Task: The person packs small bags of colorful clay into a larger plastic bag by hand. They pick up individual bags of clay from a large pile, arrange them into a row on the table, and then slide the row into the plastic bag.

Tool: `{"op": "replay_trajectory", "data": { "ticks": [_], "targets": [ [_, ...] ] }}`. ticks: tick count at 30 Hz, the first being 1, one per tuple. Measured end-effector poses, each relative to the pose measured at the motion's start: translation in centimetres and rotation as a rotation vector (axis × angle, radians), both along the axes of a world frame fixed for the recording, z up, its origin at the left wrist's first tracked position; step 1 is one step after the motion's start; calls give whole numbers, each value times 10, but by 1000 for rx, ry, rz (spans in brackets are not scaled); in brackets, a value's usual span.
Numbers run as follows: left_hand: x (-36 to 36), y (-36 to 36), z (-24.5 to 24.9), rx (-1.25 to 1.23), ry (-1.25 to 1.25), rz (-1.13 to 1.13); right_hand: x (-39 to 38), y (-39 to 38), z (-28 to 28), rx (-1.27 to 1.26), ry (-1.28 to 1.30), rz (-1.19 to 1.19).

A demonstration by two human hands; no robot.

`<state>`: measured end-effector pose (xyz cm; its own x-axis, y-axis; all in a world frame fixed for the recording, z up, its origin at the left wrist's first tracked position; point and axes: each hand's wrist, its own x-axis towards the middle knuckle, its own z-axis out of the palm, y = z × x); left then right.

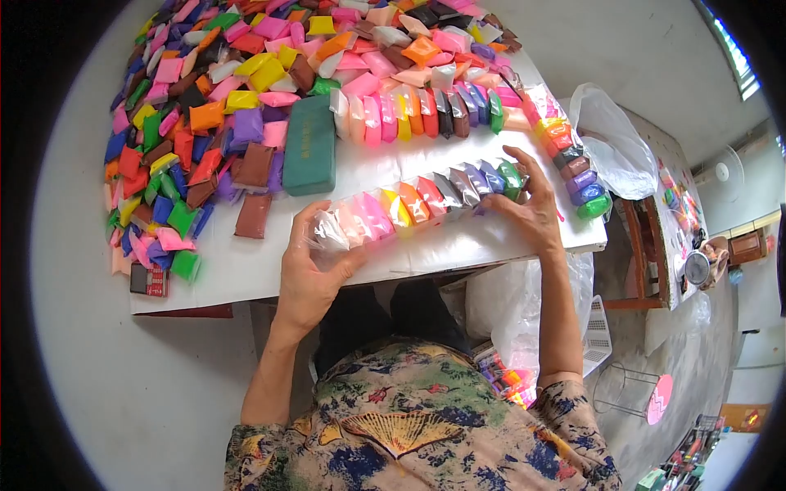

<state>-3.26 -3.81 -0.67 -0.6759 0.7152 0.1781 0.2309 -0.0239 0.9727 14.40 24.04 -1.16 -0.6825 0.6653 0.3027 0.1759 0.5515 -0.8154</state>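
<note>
Left hand (315, 266) and right hand (528, 204), fingers curled partway, grip opposite ends of a row of multicolored packets (417, 201).

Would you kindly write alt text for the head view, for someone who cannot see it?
A left hand and a right hand grip the ends of a row of plastic packets, from white through pink, yellow and red to green, at a white table. Beyond it are a green block, another such row and a large colourful heap of packets.

Bright daylight, fisheye-bent edges (corners black), glare on the plastic.
</note>
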Motion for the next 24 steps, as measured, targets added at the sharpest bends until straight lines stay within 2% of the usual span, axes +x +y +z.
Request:
{"op": "replay_trajectory", "data": {
  "ticks": [4, 8, 11, 14, 17, 20, 24],
  "targets": [
    [-2, -1, -4, -12, 1, 15, 3, -5, 3, 39, -59, -8],
    [-13, -5, -11, -77, 119, 27, 5, -4, 19, 318, 49, 99],
    [-13, -6, -6, -99, -12, -12, -5, -14, 39, 463, 97, 136],
    [-16, -7, -11, -185, 223, 84, -12, -11, 29, 537, -151, 171],
    [-25, -17, -14, -288, 604, 134, -10, -13, 33, 539, -129, 168],
    [-24, -26, -7, -263, 400, 111, -4, -15, 46, 566, -216, 191],
    [-19, -28, 5, -65, 318, 82, -9, -25, 64, 731, -274, 219]
  ]
}}
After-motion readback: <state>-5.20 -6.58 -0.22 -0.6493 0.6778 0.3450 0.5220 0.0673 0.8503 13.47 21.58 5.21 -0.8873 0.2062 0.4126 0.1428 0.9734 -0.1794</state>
